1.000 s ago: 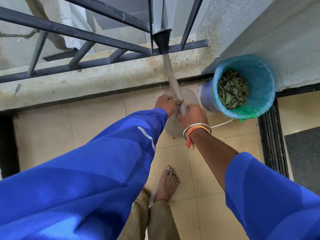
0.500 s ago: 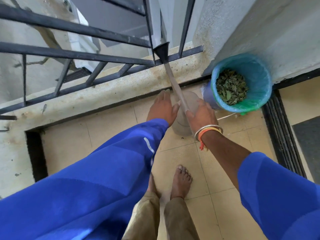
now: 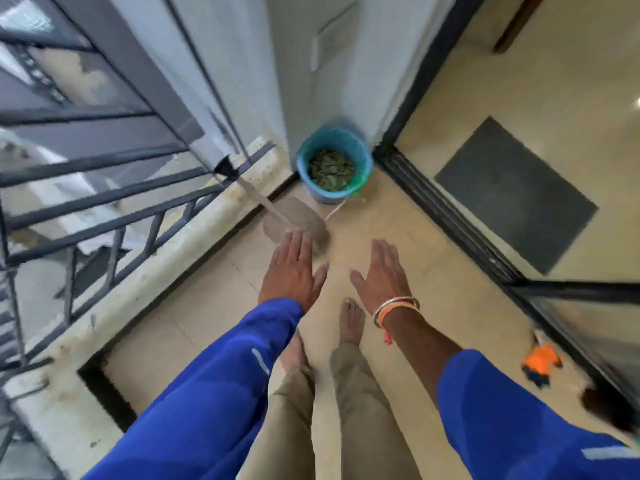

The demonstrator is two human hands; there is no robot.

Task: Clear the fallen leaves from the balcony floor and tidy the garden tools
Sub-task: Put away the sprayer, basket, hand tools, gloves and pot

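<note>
Hovering empty, grips apart, left hand (image 3: 292, 268) and right hand (image 3: 382, 271) sit near the propped dustpan (image 3: 298, 220); the orange item (image 3: 542, 362) probably needs tidying next.

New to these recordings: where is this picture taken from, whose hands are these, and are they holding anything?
No machine here: a camera worn on a person's head looks down at a tiled balcony floor. The left hand and right hand are open, fingers straight, holding nothing. Just ahead, a long-handled tool rests its flat head on the floor, handle leaning on the railing. A bin in the corner holds leaves. The orange thing by the door track is too blurred to name.
</note>
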